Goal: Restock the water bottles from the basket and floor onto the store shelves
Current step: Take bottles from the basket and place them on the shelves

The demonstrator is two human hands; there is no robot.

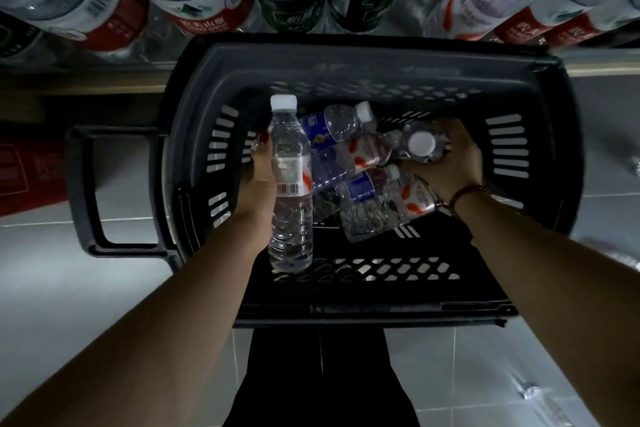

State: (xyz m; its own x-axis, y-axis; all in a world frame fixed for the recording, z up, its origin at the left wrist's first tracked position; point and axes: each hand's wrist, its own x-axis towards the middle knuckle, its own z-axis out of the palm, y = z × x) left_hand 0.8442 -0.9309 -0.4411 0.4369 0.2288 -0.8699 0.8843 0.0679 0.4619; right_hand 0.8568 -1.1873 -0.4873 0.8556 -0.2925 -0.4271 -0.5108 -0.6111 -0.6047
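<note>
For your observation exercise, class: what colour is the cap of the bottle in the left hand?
The cap is white; the head view shows it.

We hold both bare arms stretched forward and down, the left arm (156,315) coming in from the lower left, the right arm (554,270) from the lower right. Our left hand (258,184) wraps round the middle of a clear bottle (291,218) from its left side, most of the fingers hidden behind it. Our right hand (453,163) sits a little further forward, back of the hand up, fingers curled over a second bottle (422,144). A red cord bracelet (465,192) circles our right wrist. The two hands are well apart.
</note>
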